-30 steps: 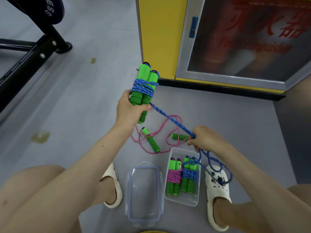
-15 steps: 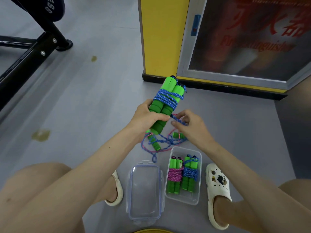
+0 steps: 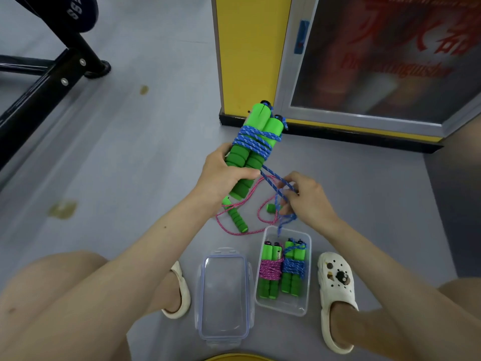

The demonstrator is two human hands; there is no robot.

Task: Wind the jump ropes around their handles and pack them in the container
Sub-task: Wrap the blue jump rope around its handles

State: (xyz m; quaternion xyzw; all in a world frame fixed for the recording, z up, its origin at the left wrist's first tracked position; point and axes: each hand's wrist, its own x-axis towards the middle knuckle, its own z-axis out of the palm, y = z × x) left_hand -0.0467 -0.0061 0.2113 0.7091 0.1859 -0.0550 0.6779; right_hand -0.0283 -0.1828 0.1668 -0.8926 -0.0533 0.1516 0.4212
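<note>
Gripping the paired green handles [image 3: 253, 142] low down, my left hand [image 3: 223, 175] holds them off the floor [image 3: 145, 157], long axis slanting up and away from me, blue rope [image 3: 256, 142] coiled round their upper half. My right hand [image 3: 309, 201], just below and right of them, pinches the slack tail in curled fingers, so I judge the next turn must cross that axis; the container [image 3: 281, 306] lies on the floor beneath that hand

- left hand [image 3: 223, 175], right hand [image 3: 307, 201] and forearms [image 3: 156, 243] bare
- plain cream clog [image 3: 182, 287], left foot
- white holed clog [image 3: 335, 295] with dark charms [image 3: 341, 276], right foot
</note>
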